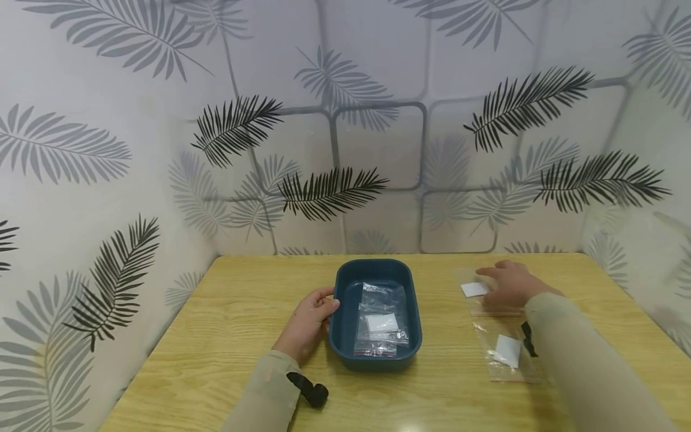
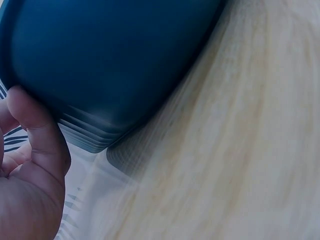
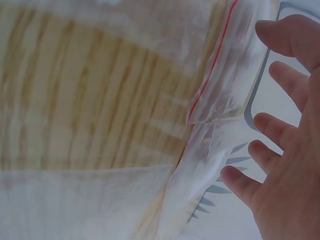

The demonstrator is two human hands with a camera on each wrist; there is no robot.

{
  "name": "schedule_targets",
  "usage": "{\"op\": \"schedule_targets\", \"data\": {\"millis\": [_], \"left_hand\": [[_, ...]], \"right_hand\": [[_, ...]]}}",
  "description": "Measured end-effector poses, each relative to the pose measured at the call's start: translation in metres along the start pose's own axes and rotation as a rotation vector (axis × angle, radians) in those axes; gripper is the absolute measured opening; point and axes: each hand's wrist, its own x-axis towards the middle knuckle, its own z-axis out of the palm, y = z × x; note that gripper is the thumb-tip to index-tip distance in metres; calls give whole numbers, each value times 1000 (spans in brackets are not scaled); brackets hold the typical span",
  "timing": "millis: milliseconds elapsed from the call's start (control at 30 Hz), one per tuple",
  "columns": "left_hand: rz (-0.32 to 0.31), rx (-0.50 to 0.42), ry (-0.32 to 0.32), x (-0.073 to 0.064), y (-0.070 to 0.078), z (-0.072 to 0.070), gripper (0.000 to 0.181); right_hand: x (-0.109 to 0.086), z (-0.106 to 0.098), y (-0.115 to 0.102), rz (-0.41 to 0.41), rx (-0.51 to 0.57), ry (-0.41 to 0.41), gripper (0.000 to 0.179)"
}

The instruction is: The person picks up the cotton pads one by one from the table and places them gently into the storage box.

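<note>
A dark blue rectangular tub (image 1: 339, 358) stands mid-table with several clear zip bags (image 1: 384, 300) inside, one showing a white card. My left hand (image 1: 309, 321) grips the tub's left side, thumb at the rim and fingers against the outer wall; the left wrist view shows the thumb (image 2: 32, 112) at the edge. To the right, two clear zip bags with white cards lie on the table, a far one (image 1: 474, 290) and a near one (image 1: 508, 351). Over the far bag is my right hand (image 1: 510, 285), its fingers spread apart in the right wrist view, close to a red-striped zip seal (image 3: 212, 65).
The light wood table (image 1: 243, 288) runs back to a wall (image 1: 378, 222) with leaf-patterned covering. Walls also flank it left and right. Black straps (image 1: 309, 390) are on both wrists, over light sleeves.
</note>
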Motion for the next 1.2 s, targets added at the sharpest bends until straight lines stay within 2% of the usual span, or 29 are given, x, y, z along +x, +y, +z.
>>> {"op": "schedule_targets", "data": {"millis": [267, 533, 700, 800, 1000, 1200], "left_hand": [[4, -12, -10, 2, -2, 0, 44], [0, -5, -8, 3, -1, 0, 44], [-1, -3, -7, 2, -2, -2, 43], [1, 1, -3, 1, -2, -2, 43], [1, 1, 0, 0, -3, -1, 44], [4, 3, 9, 3, -3, -1, 43]], "right_hand": [[-2, 3, -8, 18, -9, -37, 74], [1, 7, 2, -21, -39, 16, 59], [-3, 2, -3, -4, 19, -48, 61], [-3, 1, -4, -10, 18, -68, 62], [1, 2, -3, -46, -31, -35, 54], [0, 1, -4, -78, -17, 10, 42]]}}
